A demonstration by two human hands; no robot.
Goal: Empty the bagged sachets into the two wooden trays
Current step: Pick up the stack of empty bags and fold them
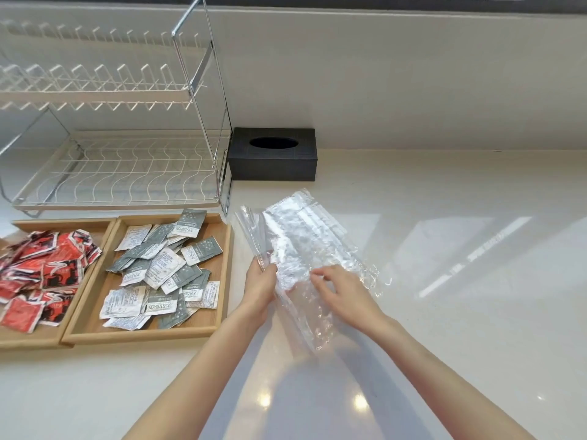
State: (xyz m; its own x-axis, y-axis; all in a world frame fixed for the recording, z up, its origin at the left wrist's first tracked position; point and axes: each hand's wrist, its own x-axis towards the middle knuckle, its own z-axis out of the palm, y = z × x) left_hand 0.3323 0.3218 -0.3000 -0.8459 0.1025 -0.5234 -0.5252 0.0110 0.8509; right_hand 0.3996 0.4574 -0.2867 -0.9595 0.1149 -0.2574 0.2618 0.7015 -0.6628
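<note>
Hands gripped clear bags (305, 249) right of the trays: left hand (261, 282) pinching their left edge, right hand (341, 289) clutching the plastic.

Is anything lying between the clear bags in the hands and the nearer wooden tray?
Nothing visible: only bare counter separates the clear bags, held by the left hand and right hand, from the tray of grey sachets.
</note>
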